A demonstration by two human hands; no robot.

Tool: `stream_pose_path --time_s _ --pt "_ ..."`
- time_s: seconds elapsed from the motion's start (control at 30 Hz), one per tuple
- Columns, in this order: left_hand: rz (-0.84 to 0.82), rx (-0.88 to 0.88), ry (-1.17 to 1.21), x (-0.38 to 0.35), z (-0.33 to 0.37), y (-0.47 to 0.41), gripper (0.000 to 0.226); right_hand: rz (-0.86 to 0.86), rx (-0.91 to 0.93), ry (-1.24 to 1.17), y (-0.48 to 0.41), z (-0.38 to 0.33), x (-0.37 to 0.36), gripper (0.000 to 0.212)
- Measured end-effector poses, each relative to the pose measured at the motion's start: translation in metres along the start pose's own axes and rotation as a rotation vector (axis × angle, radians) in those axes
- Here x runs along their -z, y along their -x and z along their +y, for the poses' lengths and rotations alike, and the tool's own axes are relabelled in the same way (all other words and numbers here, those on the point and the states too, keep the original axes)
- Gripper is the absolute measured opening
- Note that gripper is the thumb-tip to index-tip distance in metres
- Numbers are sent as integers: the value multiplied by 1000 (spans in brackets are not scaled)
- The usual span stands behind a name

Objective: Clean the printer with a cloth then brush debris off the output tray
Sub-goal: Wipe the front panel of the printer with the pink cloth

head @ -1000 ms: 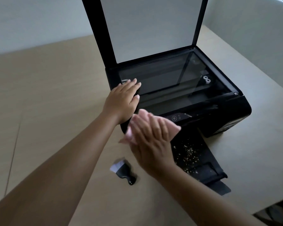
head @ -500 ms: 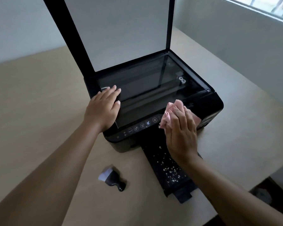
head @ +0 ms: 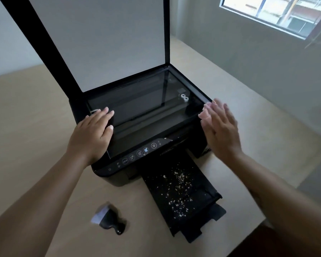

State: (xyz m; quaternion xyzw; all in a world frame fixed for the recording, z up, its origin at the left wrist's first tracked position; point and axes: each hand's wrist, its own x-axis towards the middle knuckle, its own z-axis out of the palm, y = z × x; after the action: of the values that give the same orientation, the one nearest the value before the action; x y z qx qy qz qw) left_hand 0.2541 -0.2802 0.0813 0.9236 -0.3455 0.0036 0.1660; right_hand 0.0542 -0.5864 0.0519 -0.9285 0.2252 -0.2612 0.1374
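Note:
A black printer sits on the table with its scanner lid raised upright. My left hand lies flat on the front left corner of the scanner glass, fingers spread, holding nothing. My right hand presses a pink cloth against the printer's front right corner; only the cloth's edge shows beyond the fingertips, and the hand is blurred. The output tray sticks out at the front, with pale crumbs of debris scattered on it. A small black brush with white bristles lies on the table, left of the tray.
The beige table runs to an edge just past the tray at the lower right. A grey wall stands close on the right, with a window above. The control panel faces me along the printer's front.
My right hand has carried the cloth from the front left of the printer across the control panel to its right corner. My left hand has stayed on the glass. The view has shifted.

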Motion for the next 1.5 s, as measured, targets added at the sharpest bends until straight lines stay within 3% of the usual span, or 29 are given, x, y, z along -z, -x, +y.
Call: stream_pose_path --time_s 0.07,0.17,0.2,0.3,0.37,0.43,0.57,0.6,0.73,0.77,0.9,0.93,1.1,1.17,1.27,1.33,1.43,1.5 --pt "-6 -4 -6 0 1 -1 53 -17 117 11 7 -16 -8 47" --pt "-31 11 -27 0 1 -3 55 -153 525 68 11 -21 7 47" --pt "-46 21 -45 1 3 -4 53 -167 554 101 5 -10 11 47" --pt "-93 31 -6 4 21 0 63 -135 231 89 -9 17 14 52" --pt "-131 28 44 5 39 11 78 -21 131 78 -4 1 -1 47" --pt "-179 -25 -64 2 50 23 93 53 275 65 7 -20 -15 42" --pt "-162 -9 -161 0 56 27 103 -38 703 102 -12 22 1 40" --pt "-156 -2 -163 0 59 25 103 -23 694 81 -20 32 5 39" --pt "-143 -4 -166 0 60 23 101 164 356 -3 -7 -5 -15 30" --pt "-146 -7 -165 0 60 23 101 151 371 -15 -3 -11 -20 30" --pt "-162 -8 -168 1 57 23 106 3 767 2 -20 26 1 37" --pt "-170 -7 -177 1 58 24 108 -34 792 -24 -25 33 6 37" --pt "-164 5 -178 0 62 25 107 81 262 -115 -18 0 -10 34" --pt "-163 9 -169 0 63 24 108 86 316 -57 -17 -2 -12 35" --pt "-171 11 -172 0 64 25 113 -9 581 -87 -26 29 4 30" --pt "-171 18 -176 1 65 25 115 -27 396 -212 -30 43 5 29" --pt "-160 23 -182 2 66 25 116 143 28 -263 -15 14 -13 32" --pt "-153 29 -178 1 67 26 116 212 38 -168 3 -12 -25 33"
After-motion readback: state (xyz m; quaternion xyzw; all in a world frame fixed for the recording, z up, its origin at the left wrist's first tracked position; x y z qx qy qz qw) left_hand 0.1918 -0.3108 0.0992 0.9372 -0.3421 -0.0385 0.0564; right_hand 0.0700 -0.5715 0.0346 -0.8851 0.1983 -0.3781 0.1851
